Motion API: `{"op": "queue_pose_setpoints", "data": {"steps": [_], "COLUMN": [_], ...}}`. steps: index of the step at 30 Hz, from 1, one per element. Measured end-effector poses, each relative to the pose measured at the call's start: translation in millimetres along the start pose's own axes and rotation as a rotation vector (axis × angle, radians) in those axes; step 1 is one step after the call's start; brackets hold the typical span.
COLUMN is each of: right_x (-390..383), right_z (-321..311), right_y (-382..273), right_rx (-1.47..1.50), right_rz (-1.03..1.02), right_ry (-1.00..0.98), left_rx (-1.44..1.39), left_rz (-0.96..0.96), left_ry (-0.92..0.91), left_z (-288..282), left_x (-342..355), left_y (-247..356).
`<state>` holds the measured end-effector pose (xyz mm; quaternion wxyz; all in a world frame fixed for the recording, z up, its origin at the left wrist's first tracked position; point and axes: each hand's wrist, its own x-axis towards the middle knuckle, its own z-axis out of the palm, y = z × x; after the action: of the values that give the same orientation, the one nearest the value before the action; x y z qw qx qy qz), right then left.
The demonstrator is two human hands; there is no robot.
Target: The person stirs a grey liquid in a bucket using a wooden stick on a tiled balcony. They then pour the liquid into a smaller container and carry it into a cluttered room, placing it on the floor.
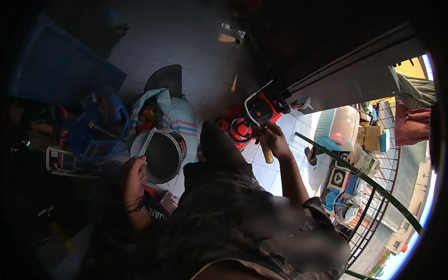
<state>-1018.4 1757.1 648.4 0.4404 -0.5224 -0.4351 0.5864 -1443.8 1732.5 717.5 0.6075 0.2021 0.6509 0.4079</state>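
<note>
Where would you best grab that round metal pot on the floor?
By its rim or the pale bar across its mouth, coming from above: the pot sits mouth up and wide, too broad to span. The left hand already has a grip near the bar's lower end. The right hand holds a wooden handle.

The person's left hand (pixel 134 176) has its grip closed round the end of a pale flat handle (pixel 147 142) that slants up across the rim of a round metal pot (pixel 161 156). Just right of the pot, past a dark raised knee, the right hand (pixel 272 139) is closed on a yellowish wooden handle (pixel 267 155). Touching that hand from above sits a red and black machine (pixel 254 116) on the tiled floor (pixel 196 60). Behind the pot lies a striped sack (pixel 179 119); to the pot's left stands blue plastic furniture (pixel 100 126). Well right of the pot, a green railing (pixel 368 184).
</note>
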Motion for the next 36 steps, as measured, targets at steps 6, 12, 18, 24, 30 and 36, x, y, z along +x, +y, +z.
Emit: {"op": "queue_pose_setpoints", "data": {"steps": [6,12,18,24,30,36], "right_x": [122,224,384,632,953,1150], "right_z": [-7,-78,-121,-158,-128,-13], "right_y": [12,118,197,96,-71,-125], "right_rx": [0.085,0.193,-0.27,-0.157,-0.386,-0.361], "right_rz": [0.2,0.496,1.132,0.948,0.559,0.562], "right_ry": [0.224,0.39,0.308,0.312,0.358,0.28], "left_rx": [0.052,0.059,0.478,0.788,0.726,0.203], "left_rz": [0.046,0.052,0.184,0.412,0.695,0.064], "left_ry": [0.018,0.079,0.11,0.302,0.287,0.266], "left_z": [38,62,121,108,97,111], "left_x": [115,271,484,661,825,1001], "left_y": [124,193,318,397,498,643]}}
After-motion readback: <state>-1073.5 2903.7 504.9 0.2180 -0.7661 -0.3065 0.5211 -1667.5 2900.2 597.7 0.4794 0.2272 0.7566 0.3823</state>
